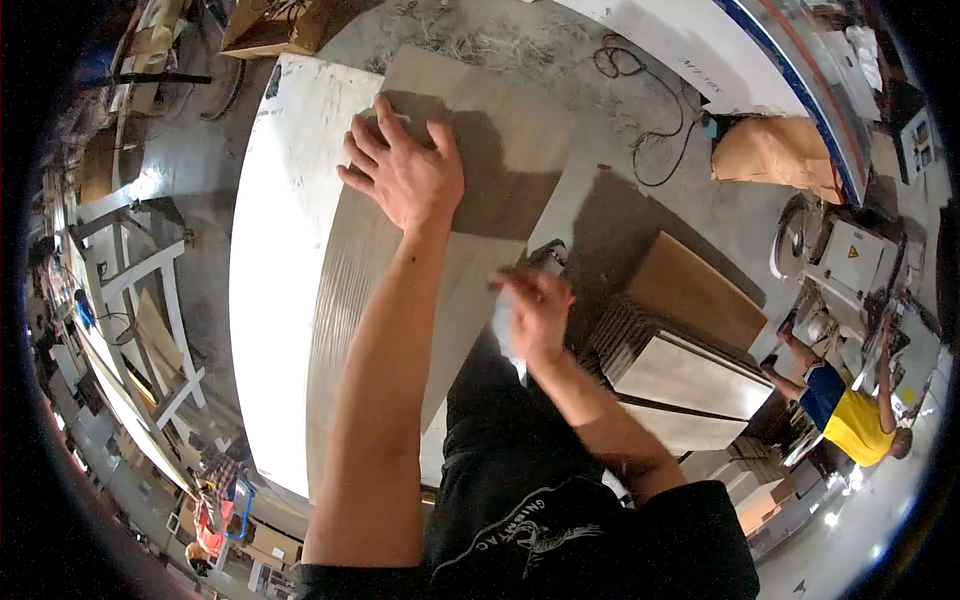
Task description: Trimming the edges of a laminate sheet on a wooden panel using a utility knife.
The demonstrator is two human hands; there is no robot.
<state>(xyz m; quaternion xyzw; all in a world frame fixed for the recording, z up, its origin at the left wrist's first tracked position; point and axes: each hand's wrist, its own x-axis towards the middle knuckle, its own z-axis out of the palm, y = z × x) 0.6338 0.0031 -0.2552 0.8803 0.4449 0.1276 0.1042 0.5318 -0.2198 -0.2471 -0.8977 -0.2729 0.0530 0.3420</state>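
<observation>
My left hand lies flat on a grey-brown wood-grain board, its fingers spread and nothing gripped. The board rests on a long white panel, partly overlapping it. Beside the board's right edge is my right hand, smeared by motion, its fingers curled in. A whitish piece shows against that hand; whether it is cloth or paper I cannot make out. Just beyond the hand, a dark and silvery object is partly hidden.
To the right stands a stack of panels with a brown board behind it. A dark cable and shavings lie on the floor. A person in a yellow shirt is far right; a white trestle stands left.
</observation>
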